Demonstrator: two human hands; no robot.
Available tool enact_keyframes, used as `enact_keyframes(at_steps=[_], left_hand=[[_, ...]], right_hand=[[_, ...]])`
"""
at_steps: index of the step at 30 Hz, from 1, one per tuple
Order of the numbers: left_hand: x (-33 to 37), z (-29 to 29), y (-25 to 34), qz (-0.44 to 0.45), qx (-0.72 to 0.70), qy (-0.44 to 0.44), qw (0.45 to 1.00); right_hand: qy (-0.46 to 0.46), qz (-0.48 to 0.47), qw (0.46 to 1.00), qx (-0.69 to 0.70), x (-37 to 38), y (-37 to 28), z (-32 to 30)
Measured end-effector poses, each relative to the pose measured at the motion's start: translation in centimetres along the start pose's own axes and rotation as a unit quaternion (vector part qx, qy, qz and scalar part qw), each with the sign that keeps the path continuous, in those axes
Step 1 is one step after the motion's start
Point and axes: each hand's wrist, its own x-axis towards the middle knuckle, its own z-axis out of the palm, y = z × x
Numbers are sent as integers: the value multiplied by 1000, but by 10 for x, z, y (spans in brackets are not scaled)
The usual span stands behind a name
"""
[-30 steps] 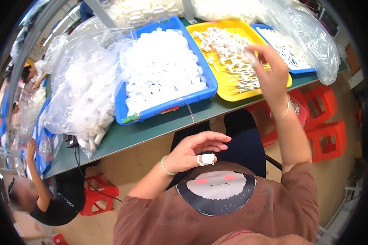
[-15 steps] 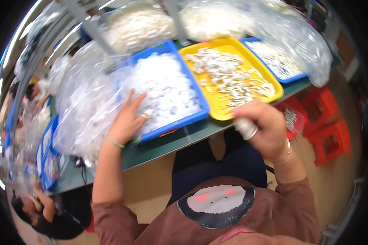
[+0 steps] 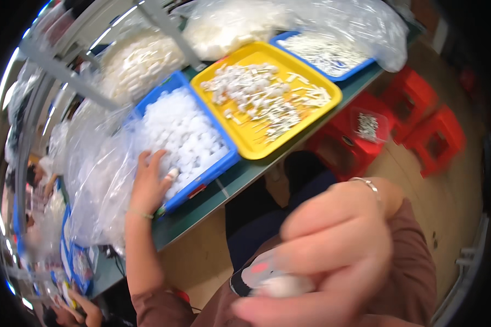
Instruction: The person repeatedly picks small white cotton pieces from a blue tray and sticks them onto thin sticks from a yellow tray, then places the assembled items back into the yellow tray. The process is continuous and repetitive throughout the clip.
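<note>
My left hand [image 3: 149, 182] lies over the near left part of a blue tray [image 3: 215, 170], fingers apart among small white plastic pieces [image 3: 188, 139]. Something white covers or touches its thumb tip. Close to the view and blurred, my right hand [image 3: 338, 245] is raised in front of my brown shirt with its fingers curled in. A whitish rounded thing [image 3: 283, 285] shows at its fingertips; whether it is a held part or a wrapped fingertip, I cannot tell. Beside the blue tray, a yellow tray [image 3: 244, 143] holds white parts, many with thin stems [image 3: 281, 113].
Another blue tray [image 3: 359, 68] of slim white pieces stands at the far right. Clear plastic bags [image 3: 93, 180] crowd the left and back, around a grey metal post [image 3: 174, 35]. Red stools [image 3: 439, 143] stand right of the green table, one bearing a clear container [image 3: 368, 124].
My right hand has come from beside the yellow tray down toward me, close to the view. My left hand stays at the blue tray. The whole view has turned, shifting the trays leftward.
</note>
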Motion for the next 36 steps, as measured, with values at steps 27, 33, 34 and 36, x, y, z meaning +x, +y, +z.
enact_keyframes(at_steps=[27, 33, 34, 36], left_hand=[[1, -24, 2, -188, -948, -10, 257], [-11, -20, 30, -116, -935, -44, 332], [-20, -23, 43, -98, -924, -94, 358], [-39, -15, 69, -83, -903, -194, 375]], right_hand=[[-213, 448, 868, 29, -133, -23, -9], [-194, 484, 853, 4, -136, -23, -7], [-171, 502, 848, -9, -137, -25, -10], [-137, 527, 839, -5, -135, -27, -15]])
